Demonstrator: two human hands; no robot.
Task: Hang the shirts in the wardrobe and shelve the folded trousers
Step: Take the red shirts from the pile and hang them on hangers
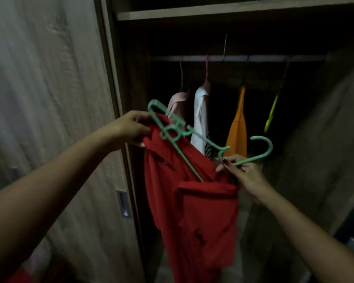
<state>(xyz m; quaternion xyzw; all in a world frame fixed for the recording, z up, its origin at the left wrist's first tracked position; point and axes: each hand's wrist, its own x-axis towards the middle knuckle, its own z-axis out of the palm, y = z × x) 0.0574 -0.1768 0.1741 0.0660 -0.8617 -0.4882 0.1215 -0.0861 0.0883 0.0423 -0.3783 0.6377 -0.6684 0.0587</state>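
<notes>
A red shirt (194,201) hangs in front of the open wardrobe, held up between both hands. My left hand (131,127) grips the shirt's shoulder at the upper left. My right hand (241,174) pinches the neck of a green plastic hanger (184,133), just below its hook, and touches the shirt's collar. The hanger lies tilted, one arm tucked inside the shirt, the other end up by my left hand. Behind, a pink shirt (179,103), a white shirt (200,117) and an orange shirt (238,129) hang on the rail (253,58).
A bare yellow-green hanger (271,113) hangs at the rail's right end. A wooden shelf (213,12) runs above the rail. The sliding door (59,119) with a metal pull (124,203) stands at left. Something red lies low at the bottom left (18,276).
</notes>
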